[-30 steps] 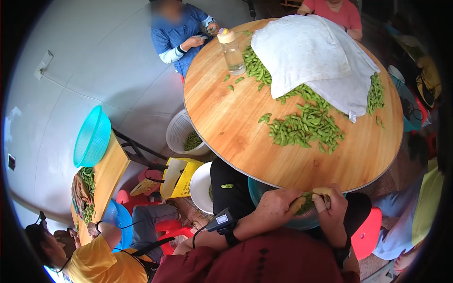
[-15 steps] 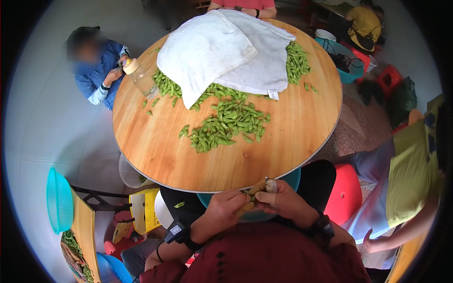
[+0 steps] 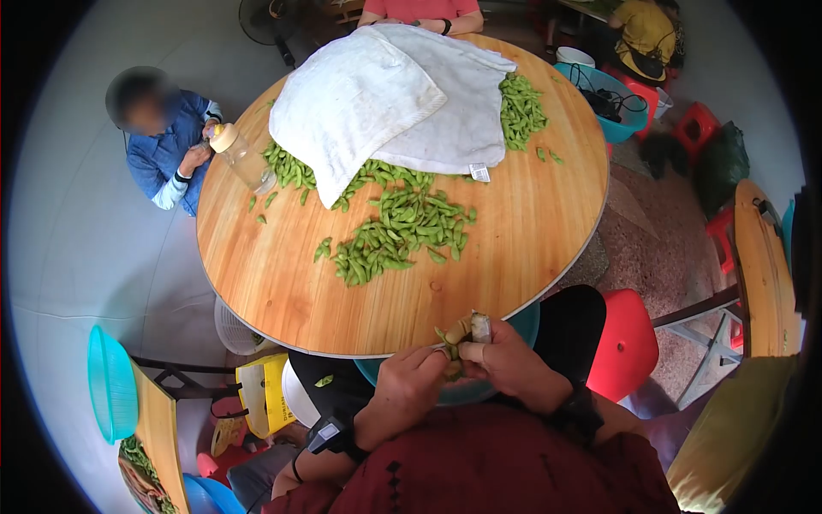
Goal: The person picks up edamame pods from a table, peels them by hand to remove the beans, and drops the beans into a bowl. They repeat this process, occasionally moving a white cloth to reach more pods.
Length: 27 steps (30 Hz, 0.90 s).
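Observation:
My left hand and my right hand meet over my lap, just off the near table edge. Both are closed, fingertips pinching a green edamame pod that is mostly hidden by the fingers. A pale, shiny cover sits on one digit of my right hand. Beneath the hands is a teal basin, largely blocked from view. On the round wooden table lies a loose pile of edamame pods. Behind it, white cloths cover more pods.
A water bottle stands at the table's left edge, by a person in blue. To my right is a red stool, with a person in a yellow-green top close by. A yellow bag hangs at left.
My hands stay together, with the fingers slightly shifted and more of the pod showing. The view has tilted a little, and the person at right has moved lower and closer.

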{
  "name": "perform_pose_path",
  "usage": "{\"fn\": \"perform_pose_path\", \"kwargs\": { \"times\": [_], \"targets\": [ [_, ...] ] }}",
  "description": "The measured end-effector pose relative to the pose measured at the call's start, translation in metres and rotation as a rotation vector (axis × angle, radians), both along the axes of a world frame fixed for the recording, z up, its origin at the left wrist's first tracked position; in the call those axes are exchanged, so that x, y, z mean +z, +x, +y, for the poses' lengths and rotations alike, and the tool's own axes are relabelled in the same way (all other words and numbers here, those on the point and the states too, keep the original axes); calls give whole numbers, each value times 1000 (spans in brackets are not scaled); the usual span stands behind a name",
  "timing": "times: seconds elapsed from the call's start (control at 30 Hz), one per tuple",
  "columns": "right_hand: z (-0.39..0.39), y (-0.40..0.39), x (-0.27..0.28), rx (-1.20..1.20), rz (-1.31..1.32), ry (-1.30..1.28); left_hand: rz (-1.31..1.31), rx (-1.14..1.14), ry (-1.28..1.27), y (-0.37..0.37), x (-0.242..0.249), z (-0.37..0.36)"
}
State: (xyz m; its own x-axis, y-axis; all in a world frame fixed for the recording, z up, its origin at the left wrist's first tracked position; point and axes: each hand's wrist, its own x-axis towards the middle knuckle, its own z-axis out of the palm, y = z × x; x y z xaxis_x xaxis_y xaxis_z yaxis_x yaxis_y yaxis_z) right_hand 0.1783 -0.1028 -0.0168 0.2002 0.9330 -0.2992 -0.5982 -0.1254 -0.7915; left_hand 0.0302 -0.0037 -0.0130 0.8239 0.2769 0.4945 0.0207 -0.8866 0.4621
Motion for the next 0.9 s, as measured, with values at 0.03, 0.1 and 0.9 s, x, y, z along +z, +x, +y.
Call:
{"fn": "perform_pose_path", "kwargs": {
  "times": [0.03,0.1,0.9],
  "targets": [
    [0,1,1,15,14,-9,-13,20,-6,0,1,0],
    [1,3,2,33,24,-18,10,-2,7,0,6,2],
    [5,-11,-2,-109,-54,7,16,-25,-928,-6,11,2]
  ]
}}
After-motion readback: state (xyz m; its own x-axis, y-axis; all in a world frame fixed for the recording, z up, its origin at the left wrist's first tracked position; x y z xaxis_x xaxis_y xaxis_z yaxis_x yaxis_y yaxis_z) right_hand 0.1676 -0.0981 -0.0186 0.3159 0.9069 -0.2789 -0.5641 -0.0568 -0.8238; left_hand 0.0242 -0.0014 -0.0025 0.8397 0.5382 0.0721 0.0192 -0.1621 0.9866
